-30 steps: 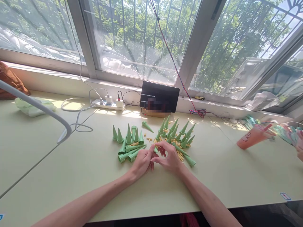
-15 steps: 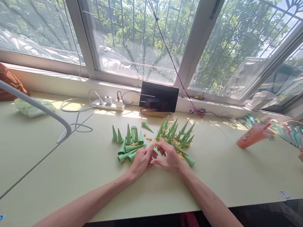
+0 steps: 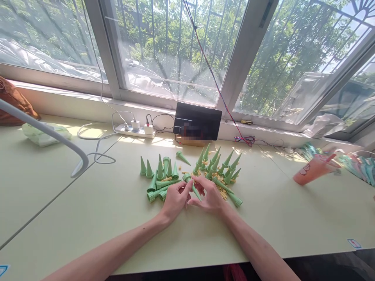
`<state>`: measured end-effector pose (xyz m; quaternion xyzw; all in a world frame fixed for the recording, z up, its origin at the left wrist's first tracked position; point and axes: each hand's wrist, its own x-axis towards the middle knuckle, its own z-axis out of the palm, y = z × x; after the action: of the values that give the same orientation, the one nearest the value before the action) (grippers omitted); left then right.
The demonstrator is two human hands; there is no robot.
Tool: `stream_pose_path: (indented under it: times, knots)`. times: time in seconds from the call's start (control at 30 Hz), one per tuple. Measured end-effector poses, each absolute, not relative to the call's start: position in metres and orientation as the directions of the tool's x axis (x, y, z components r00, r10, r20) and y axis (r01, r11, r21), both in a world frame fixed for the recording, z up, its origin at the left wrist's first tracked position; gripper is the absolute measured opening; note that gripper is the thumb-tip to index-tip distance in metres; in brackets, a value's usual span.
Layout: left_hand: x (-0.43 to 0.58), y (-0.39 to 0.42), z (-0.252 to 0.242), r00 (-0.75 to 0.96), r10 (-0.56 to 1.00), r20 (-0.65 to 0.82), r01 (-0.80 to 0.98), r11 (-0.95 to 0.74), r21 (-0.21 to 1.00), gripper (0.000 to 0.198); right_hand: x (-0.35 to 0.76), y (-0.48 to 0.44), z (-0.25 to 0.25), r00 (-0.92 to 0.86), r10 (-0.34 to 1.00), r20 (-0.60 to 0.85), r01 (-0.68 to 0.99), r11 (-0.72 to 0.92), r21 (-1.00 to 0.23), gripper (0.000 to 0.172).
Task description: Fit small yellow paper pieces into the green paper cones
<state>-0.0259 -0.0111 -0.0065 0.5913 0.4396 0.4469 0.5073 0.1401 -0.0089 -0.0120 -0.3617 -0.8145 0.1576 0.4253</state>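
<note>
Between my two hands is a green plastic watering spike (image 3: 196, 192), its wide ribbed end up and left, its point down toward the right palm. My left hand (image 3: 175, 198) pinches it near the wide end. The fingers of my right hand (image 3: 211, 195) curl around its tapered part, thumb below; some fingertips are hidden. On the left, several more green spikes (image 3: 160, 168) stand or lie on the table. To the right, another group of spikes (image 3: 215, 166) stands among small yellow plastic pieces (image 3: 223, 192). One spike (image 3: 183, 158) lies alone behind my hands.
A dark tablet (image 3: 197, 121) leans by the window sill, with a power strip (image 3: 136, 131) and cables left of it. A pink drink cup (image 3: 313, 170) tilts at the right. A grey curved bar (image 3: 43, 127) crosses the left side.
The spike in my hands, mostly covered before, now shows with its wide end raised and its point toward my right palm. My hands stay nearly in place.
</note>
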Motion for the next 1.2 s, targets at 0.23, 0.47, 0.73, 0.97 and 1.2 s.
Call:
stream_pose_path:
  times: [0.23, 0.47, 0.73, 0.97, 1.2]
  knots:
    - [-0.021, -0.010, -0.001, 0.148, 0.982, 0.114, -0.001, -0.116, 0.993, 0.034, 0.140, -0.008, -0.012, -0.370, 0.733, 0.570, 0.441, 0.679, -0.587, 0.084]
    - [-0.016, -0.007, 0.017, 0.095, 0.946, 0.310, 0.027, -0.313, 0.949, 0.022, 0.136, -0.007, -0.016, -0.210, 0.711, 0.671, 0.302, 0.700, -0.647, 0.065]
    - [0.011, 0.014, 0.070, 0.489, 0.616, 0.618, 0.194, -0.767, 0.611, 0.014, 0.127, -0.010, -0.012, -0.078, 0.930, 0.360, 0.191, 0.368, -0.910, 0.040]
    - [0.057, 0.005, 0.149, 0.915, 0.185, 0.358, 0.024, -0.912, 0.409, 0.025, 0.086, -0.008, 0.022, -0.558, 0.829, 0.037, -0.047, 0.014, -0.999, 0.041]
    - [0.096, -0.033, 0.177, 0.973, -0.128, 0.192, -0.198, -0.888, 0.414, 0.031, 0.042, 0.002, 0.056, -0.849, 0.522, -0.084, 0.024, -0.122, -0.992, 0.048]
